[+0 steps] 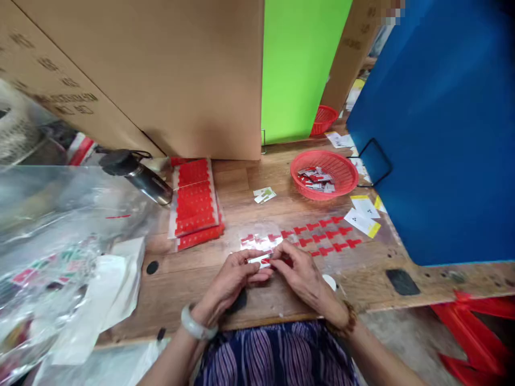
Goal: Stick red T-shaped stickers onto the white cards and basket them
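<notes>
Between my two hands, just above the table's front part, is a small white card (259,261) with a bit of red at its right end. My left hand (237,271) pinches the card from the left, thumb on top and fingers beneath. The fingertips of my right hand (300,271) are closed at the card's red end; whether they grip the card or a red piece is too small to tell. Right behind my hands lies a clear sheet of red T-shaped stickers (332,234), with bare places at its left end.
A red plastic basket (324,174) holds several small cards. Stacked red sticker sheets (197,195) lie beside a dark thermos (139,177). Small green-marked cards (264,194) and yellow-edged cards (364,214) rest on the wooden table. Plastic bags cover the left; a blue panel (434,145) stands right.
</notes>
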The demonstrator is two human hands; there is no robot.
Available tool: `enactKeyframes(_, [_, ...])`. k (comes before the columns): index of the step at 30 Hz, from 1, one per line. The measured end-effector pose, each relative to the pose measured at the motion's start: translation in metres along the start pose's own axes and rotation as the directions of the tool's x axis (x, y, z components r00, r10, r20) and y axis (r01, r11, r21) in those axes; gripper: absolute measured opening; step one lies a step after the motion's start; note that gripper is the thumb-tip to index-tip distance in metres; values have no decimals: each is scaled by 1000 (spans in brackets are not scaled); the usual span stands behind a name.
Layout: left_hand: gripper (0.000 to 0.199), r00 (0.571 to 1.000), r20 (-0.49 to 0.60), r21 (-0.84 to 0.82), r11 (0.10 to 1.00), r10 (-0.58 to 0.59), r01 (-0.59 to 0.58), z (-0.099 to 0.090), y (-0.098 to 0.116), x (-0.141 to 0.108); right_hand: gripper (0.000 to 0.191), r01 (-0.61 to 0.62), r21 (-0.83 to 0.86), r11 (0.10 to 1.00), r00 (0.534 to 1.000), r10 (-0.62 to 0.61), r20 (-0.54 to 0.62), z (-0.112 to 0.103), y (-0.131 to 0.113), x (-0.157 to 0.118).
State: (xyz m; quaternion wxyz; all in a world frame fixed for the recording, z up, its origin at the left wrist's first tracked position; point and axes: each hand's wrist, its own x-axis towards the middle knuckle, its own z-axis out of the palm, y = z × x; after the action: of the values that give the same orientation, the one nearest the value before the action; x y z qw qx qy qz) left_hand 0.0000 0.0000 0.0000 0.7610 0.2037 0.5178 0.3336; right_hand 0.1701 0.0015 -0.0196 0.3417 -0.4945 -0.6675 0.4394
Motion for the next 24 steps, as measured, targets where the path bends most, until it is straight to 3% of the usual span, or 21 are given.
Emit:
enactKeyframes(11, [18, 999, 17, -14, 999, 33, -33, -3, -4, 6, 9, 8, 23, 1000, 1000, -8, -8, 2, 3, 1])
enactKeyframes(18, [35, 998, -18, 25, 998, 65, -65, -3, -8, 9, 9, 7, 37, 999, 1000, -7, -13, 4, 4, 1])
enactKeyframes(24, [42, 981, -67, 91, 981, 179, -173, -3, -12, 11, 7, -145, 107, 984, 987, 152, -54, 9, -6, -2])
